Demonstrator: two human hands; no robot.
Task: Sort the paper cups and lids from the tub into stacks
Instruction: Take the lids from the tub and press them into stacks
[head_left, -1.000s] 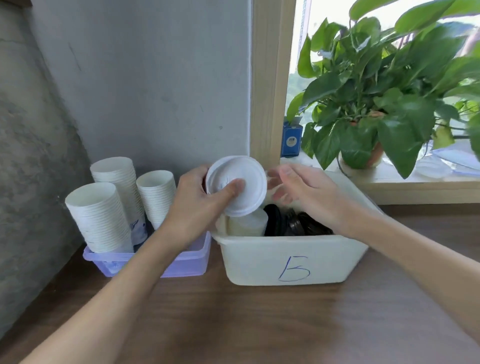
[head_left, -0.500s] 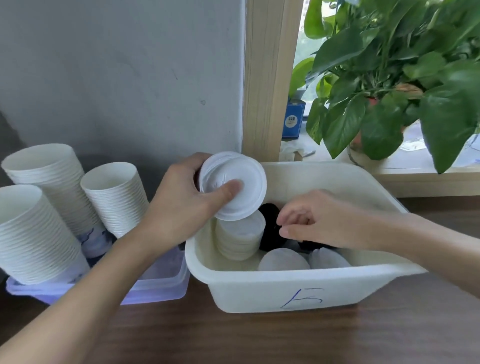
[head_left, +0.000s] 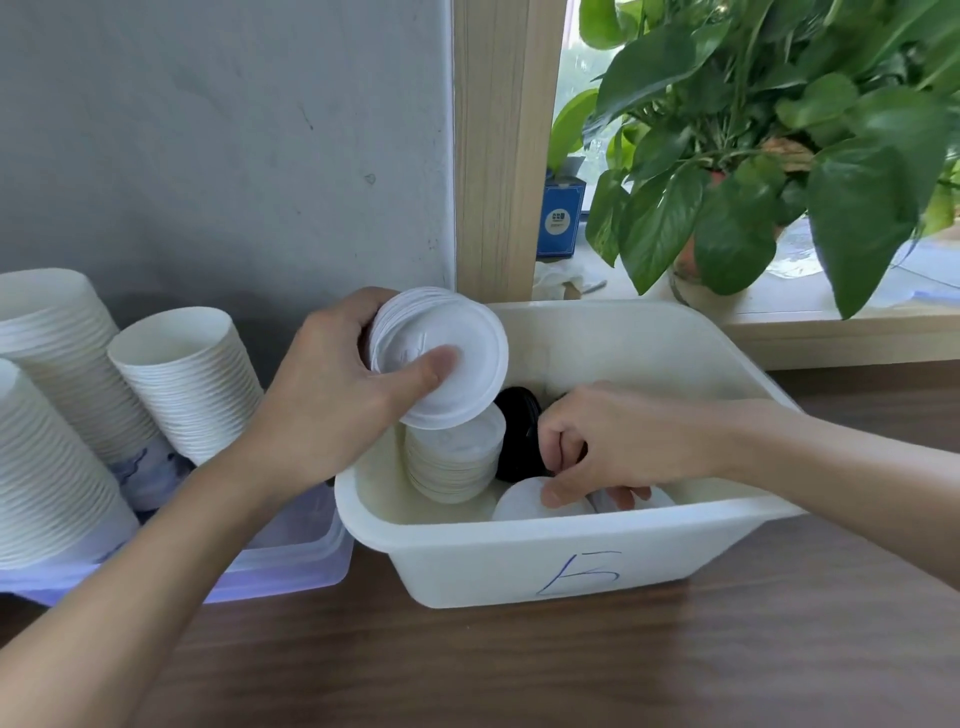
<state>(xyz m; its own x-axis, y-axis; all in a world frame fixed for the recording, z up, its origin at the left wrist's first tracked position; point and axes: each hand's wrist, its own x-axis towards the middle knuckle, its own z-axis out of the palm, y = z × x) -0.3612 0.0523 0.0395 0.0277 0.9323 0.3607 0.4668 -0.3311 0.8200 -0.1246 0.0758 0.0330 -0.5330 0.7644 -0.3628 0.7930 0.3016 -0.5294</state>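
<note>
Lid stack (head_left: 467, 338) gripped in left hand (head_left: 332, 400); right hand (head_left: 618, 441) down in tub (head_left: 493, 561)
loose lid (head_left: 519, 506) pinched flat right under it, near the front wall; Lid stack sits up-left

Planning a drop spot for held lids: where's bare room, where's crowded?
Free: tabletop in front of white tub and purple tray; tub's back right corner. Crowded: tub's front, with lid stack, black lids, right hand; tray, full of cup stacks.
</note>
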